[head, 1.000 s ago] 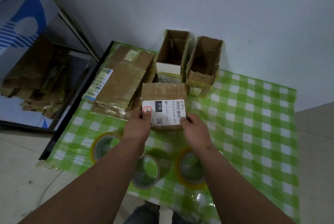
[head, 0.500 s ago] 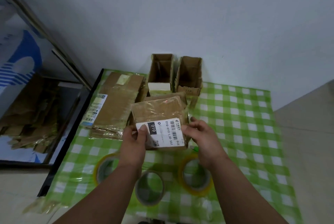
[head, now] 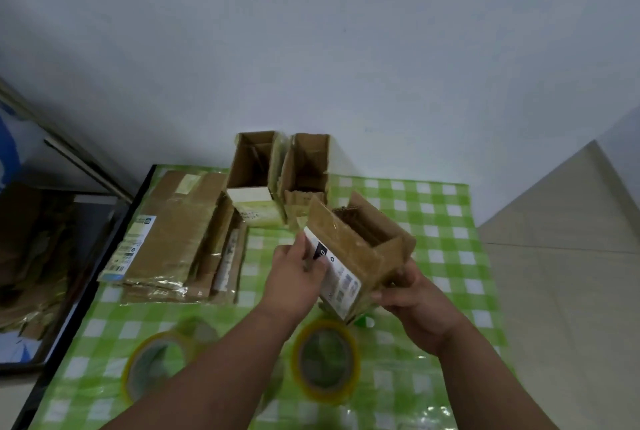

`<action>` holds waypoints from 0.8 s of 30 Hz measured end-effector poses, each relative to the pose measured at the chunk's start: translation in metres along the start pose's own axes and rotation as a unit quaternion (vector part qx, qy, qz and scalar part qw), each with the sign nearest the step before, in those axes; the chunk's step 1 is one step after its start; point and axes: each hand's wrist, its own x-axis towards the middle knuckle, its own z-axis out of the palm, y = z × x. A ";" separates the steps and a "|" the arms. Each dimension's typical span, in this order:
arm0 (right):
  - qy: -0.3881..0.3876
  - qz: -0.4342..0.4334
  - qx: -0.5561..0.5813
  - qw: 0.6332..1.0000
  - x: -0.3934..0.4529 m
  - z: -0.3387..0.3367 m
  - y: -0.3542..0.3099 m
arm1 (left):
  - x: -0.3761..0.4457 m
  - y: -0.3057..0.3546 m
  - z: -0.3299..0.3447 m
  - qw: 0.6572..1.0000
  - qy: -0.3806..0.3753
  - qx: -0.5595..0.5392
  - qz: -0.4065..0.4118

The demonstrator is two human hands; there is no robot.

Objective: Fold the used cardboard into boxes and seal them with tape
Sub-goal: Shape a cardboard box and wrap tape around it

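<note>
Flattened corrugated cardboard sheets [head: 173, 235], partly glossy with old tape, lie stacked at the left of the counter [head: 450, 221], which has a shiny green-checked cover. Above its middle, the left hand [head: 298, 277] grips the white-labelled face of a brown cardboard box [head: 356, 253], opened into a rectangular tube and tilted. The right hand [head: 412, 305] holds its lower right corner, fingertips hidden. The label print is blurred
</note>
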 end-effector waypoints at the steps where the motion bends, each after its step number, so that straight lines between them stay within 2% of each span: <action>1: 0.012 -0.003 0.008 1.000 -0.001 -0.010 -0.003 | 0.002 0.010 0.011 1.000 -0.028 0.001 0.010; 4: 0.070 -0.017 0.017 0.997 0.005 -0.039 -0.007 | 0.009 0.040 0.039 0.996 -0.076 -0.018 0.045; 7: 0.117 -0.045 -0.011 0.992 0.023 -0.057 -0.016 | 0.019 0.068 0.055 0.993 -0.070 -0.081 0.051; 11: 0.123 -0.076 -0.052 0.988 0.060 -0.066 -0.033 | 0.041 0.088 0.058 0.991 -0.047 -0.123 0.031; 13: 0.116 -0.091 -0.081 0.986 0.080 -0.062 -0.038 | 0.053 0.089 0.057 0.994 -0.023 -0.099 0.036; 18: 0.130 -0.126 -0.187 0.966 0.118 -0.043 -0.042 | 0.082 0.079 0.054 0.993 0.100 0.058 0.019; 21: 0.128 -0.110 -0.214 0.962 0.132 -0.036 -0.035 | 0.087 0.074 0.053 0.993 0.112 0.028 0.009; 24: 0.119 -0.079 -0.215 0.966 0.136 -0.032 -0.029 | 0.081 0.074 0.055 0.993 0.113 0.027 0.034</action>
